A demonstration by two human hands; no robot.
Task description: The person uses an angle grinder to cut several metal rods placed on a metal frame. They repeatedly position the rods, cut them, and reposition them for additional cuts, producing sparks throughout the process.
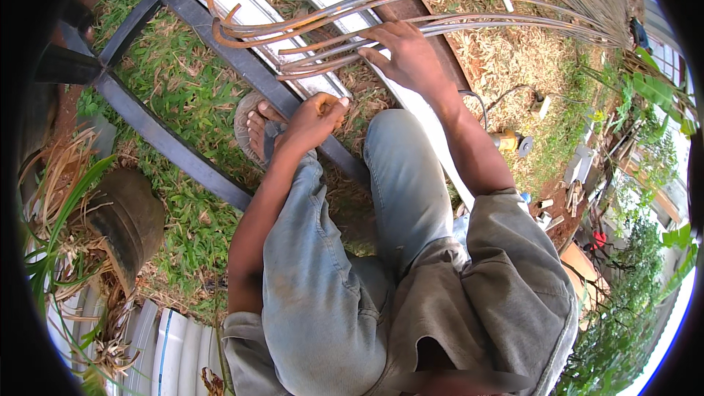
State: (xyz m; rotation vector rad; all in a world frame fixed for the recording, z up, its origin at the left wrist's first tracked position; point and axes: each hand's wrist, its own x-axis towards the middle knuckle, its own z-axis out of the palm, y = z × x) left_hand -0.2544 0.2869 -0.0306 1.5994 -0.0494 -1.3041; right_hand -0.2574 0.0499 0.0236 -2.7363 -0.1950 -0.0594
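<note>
Seated on the grass, I look down at my knees in grey-blue trousers. My right hand (pixel 407 55) reaches forward and rests its fingers on a bundle of long thin rusty metal rods (pixel 323 26) that curve off to the upper right. My left hand (pixel 315 119) is closed in a loose fist on my left knee, above my sandalled foot (pixel 257 128); whether it holds anything small I cannot tell. The rods lie across a white corrugated metal strip (pixel 257 11).
A dark steel frame (pixel 169 143) of square bars crosses the grass on the left. A yellow angle grinder (pixel 511 141) with a cable lies at the right. A dark pot (pixel 128 220) with dry leaves is at the left. Plants and scrap stand at the right edge.
</note>
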